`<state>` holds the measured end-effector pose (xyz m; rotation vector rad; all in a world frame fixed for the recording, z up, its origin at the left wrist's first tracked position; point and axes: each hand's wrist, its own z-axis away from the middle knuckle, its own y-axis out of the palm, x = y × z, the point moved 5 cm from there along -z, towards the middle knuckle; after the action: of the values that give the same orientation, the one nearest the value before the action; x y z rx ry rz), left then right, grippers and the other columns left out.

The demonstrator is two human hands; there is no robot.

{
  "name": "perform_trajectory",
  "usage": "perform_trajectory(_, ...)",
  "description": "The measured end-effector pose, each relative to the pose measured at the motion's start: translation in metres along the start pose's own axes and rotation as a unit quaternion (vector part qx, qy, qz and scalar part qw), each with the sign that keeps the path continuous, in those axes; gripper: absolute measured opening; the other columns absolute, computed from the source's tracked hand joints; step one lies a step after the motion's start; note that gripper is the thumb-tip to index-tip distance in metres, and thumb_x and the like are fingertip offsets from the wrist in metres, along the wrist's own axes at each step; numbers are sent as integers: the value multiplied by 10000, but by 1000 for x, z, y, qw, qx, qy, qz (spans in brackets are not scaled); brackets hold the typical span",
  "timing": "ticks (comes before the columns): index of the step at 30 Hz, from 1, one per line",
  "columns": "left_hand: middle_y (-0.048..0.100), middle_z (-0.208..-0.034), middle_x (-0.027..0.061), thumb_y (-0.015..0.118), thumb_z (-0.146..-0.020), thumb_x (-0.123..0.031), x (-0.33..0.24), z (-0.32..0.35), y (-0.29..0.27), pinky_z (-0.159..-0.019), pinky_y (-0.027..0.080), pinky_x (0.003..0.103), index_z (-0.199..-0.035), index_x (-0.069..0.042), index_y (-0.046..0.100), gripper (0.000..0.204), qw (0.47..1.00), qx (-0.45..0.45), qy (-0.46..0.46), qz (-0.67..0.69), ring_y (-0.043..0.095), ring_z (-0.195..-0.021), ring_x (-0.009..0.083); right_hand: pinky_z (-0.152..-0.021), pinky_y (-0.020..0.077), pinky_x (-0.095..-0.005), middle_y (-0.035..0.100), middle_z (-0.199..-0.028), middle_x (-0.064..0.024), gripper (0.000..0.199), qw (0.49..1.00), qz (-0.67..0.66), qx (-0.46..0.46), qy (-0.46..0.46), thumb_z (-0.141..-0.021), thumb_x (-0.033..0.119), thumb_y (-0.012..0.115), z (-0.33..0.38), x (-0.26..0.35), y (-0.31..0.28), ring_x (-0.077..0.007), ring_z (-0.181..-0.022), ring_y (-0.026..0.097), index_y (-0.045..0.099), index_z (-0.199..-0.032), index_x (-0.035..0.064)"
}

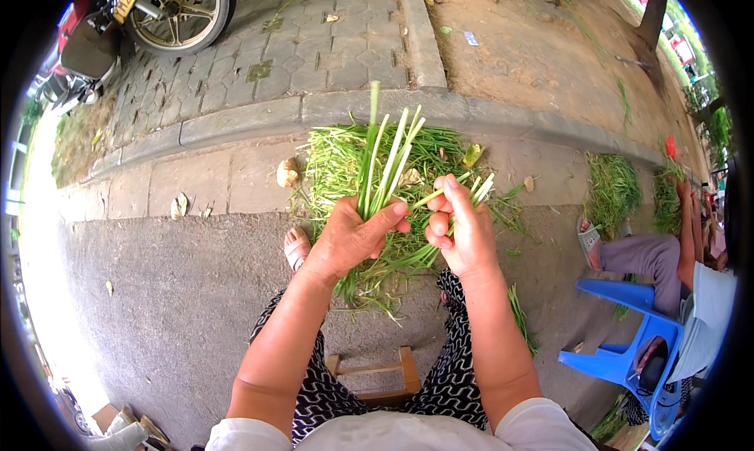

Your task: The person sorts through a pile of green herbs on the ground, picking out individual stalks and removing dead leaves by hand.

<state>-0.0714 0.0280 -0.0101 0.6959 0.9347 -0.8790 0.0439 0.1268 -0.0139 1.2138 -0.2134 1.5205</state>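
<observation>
My left hand is closed round a small bunch of chives, long green stalks with pale whitish ends that point up and away from me. My right hand, just beside it, has its fingers curled round a few more stalks, whose pale ends stick out past the knuckles. One stalk runs between the two hands, near the right fingertips. Beneath both hands a broad heap of loose green chives is spread on the ground; my hands hide part of it.
A stone kerb runs behind the heap, with a motorcycle wheel beyond it at left. On the right, a seated person's leg, a blue plastic chair and another green heap. A wooden stool is under me.
</observation>
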Motion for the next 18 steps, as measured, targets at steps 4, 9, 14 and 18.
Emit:
perform_trajectory(4,630,-699,45,627,-833,-241,1,0,3,-383,353,186,-872,-15,630,230,1000,22,-5,-5,442,-431,44,-354,310,-185,530,-781,-55,366,1000,-14,12,1,-848,383,580,-2,-3,0,-56,-489,456,552,-920,25)
perform_trajectory(9,614,-686,30,625,-836,-232,1,-4,-9,-378,348,180,-890,-28,626,211,999,-24,-24,-7,434,-428,41,-371,364,-193,577,-727,-14,307,997,-53,21,-57,-872,379,532,-10,15,-18,-71,-559,539,542,-902,74)
perform_trajectory(14,586,-687,16,638,-826,-244,-5,-6,-35,-396,340,179,-894,-51,612,206,995,-78,28,54,431,-444,49,-385,310,-185,534,-708,22,262,981,-159,3,-113,-892,377,510,-18,41,-48,-66,-540,468,525,-944,121)
perform_trajectory(18,594,-690,18,626,-837,-240,-4,-5,-17,-401,338,182,-904,-40,608,212,994,-47,34,92,434,-453,53,-347,310,-179,529,-711,15,334,996,-89,13,-7,-853,408,561,-9,17,-24,-39,-512,451,523,-935,86)
